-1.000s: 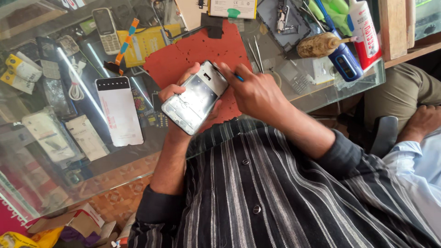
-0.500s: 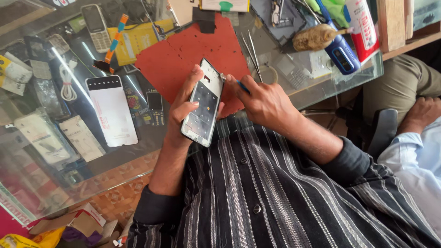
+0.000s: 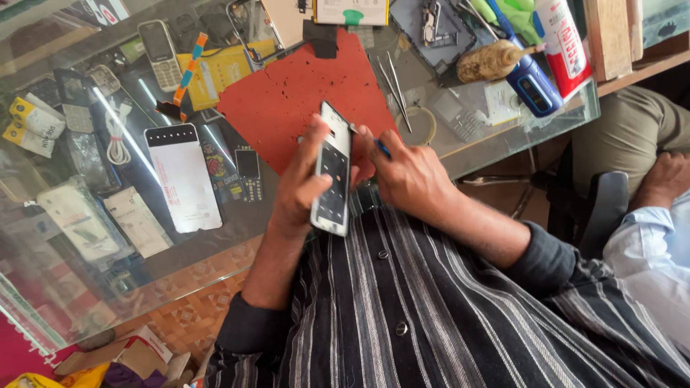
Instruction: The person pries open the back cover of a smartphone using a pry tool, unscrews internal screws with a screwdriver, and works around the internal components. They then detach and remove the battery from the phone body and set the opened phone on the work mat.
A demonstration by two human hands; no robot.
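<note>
Left hand point(image 3: 302, 190), grip closed around a phone point(image 3: 332, 171) held on edge above the near edge of the glass tabletop point(image 3: 503, 133). Right hand point(image 3: 406, 176), grip pinched on a blue-handled tool point(image 3: 381, 148) touching the phone's side. A red mat point(image 3: 287, 108) lies beneath.

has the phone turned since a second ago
Yes. The phone in the left hand has swung from lying slanted and flat to standing nearly on edge against the red mat.
</note>
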